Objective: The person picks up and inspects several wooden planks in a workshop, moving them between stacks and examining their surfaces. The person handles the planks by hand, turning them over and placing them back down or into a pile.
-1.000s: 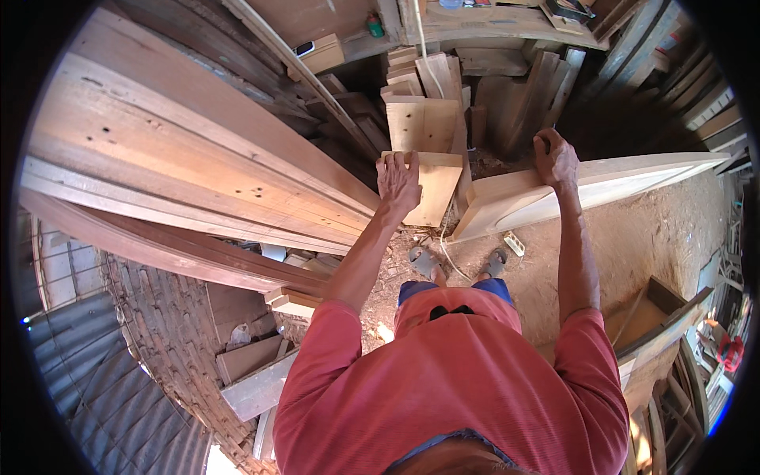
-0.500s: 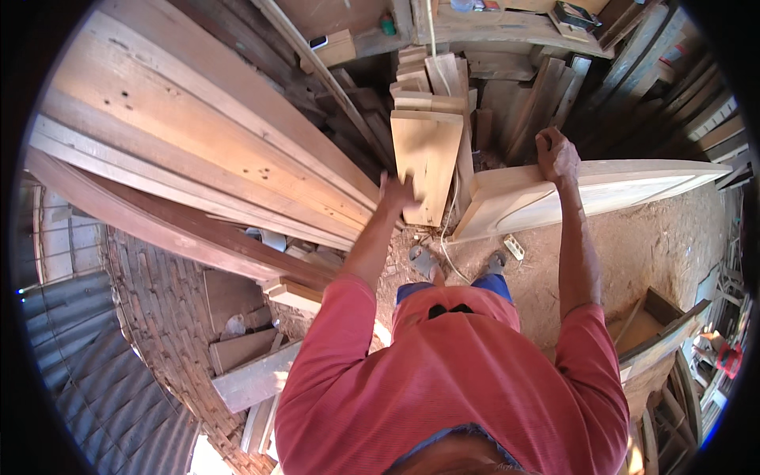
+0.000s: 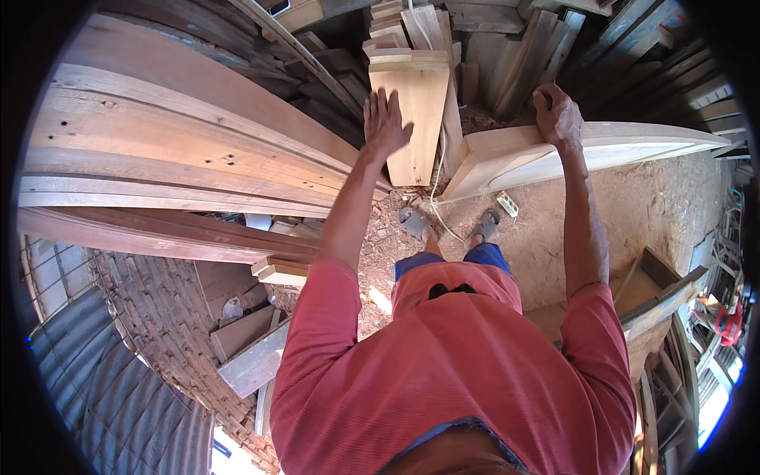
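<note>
My left hand [image 3: 386,127] has its fingers spread and holds nothing. It is over the left edge of a pale upright plank [image 3: 423,146]; whether the palm touches the wood I cannot tell. My right hand [image 3: 560,119] is closed over the top edge of a pale wooden door panel [image 3: 500,168]. This panel stands on its long edge and runs off to the right, with a curved groove on its face. Behind the upright plank more narrow boards [image 3: 388,32] lean in a stack.
Long wide boards [image 3: 182,134] slant in from the left. A white cord [image 3: 436,207] crosses the dirt floor between my sandals, near a white power strip [image 3: 507,204]. A wooden frame [image 3: 661,289] lies at the right. Scrap boards [image 3: 257,348] lie by a brick wall [image 3: 158,317].
My left hand has moved up along the plank and its fingers have spread. My right hand keeps its hold on the panel's edge. The whole view has shifted, so the stack sits higher.
</note>
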{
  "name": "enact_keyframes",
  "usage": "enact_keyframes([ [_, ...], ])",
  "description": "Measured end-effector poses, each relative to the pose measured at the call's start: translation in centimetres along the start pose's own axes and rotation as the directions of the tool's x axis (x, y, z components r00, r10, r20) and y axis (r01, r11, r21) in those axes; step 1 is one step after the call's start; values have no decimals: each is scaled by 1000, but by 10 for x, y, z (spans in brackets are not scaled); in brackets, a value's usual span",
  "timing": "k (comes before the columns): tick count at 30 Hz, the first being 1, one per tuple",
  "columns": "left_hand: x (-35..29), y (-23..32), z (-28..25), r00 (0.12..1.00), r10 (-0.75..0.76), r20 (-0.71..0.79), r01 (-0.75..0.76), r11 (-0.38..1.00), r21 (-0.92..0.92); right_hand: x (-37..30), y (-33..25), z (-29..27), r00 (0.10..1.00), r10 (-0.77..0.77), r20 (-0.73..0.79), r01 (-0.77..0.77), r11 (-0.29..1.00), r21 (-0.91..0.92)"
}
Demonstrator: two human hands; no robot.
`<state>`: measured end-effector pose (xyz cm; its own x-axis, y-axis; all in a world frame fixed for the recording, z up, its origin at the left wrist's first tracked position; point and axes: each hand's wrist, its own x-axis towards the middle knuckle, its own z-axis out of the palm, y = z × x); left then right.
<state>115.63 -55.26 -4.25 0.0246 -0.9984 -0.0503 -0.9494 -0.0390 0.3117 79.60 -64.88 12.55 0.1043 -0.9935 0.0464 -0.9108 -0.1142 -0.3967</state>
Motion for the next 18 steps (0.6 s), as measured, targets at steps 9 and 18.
enact_keyframes([
  [9, 86, -4, -34, 970, -45, 237, 13, 991, 133, -2, -2, -1, 998, 22, -51, -18, 997, 76],
  [18, 86, -15, -26, 988, -44, 148, 10, 975, 221, -1, -5, -3, 999, 46, -24, -44, 997, 64],
])
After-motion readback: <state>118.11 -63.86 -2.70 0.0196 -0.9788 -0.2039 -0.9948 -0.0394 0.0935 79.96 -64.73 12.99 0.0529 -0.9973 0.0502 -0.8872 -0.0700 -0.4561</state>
